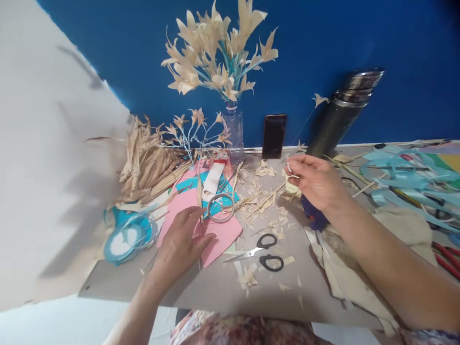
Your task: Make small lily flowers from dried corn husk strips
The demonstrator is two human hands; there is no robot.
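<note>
My left hand (183,239) is over the pink sheet (224,237), fingers apart, beside a roll of tape (221,208). A pinch of my right hand (312,179) closes on a small white piece (289,166), near a pale yellow lump. A thin stem with a pale flower (319,100) rises behind that hand; whether it is held cannot be made out. Black-handled scissors (266,253) lie partly open between my hands, among pale husk scraps (247,275). A dark blue tool (314,213) sits under my right wrist.
Pale flowers (219,57) stand in a clear bottle (233,134) by the blue wall. A phone (274,136) and a dark flask (341,115) lean there. Dried husks (143,158) and blue ribbon (125,239) lie left; more ribbons (402,167), cloth (402,230) and red-handled pliers (447,258) lie right.
</note>
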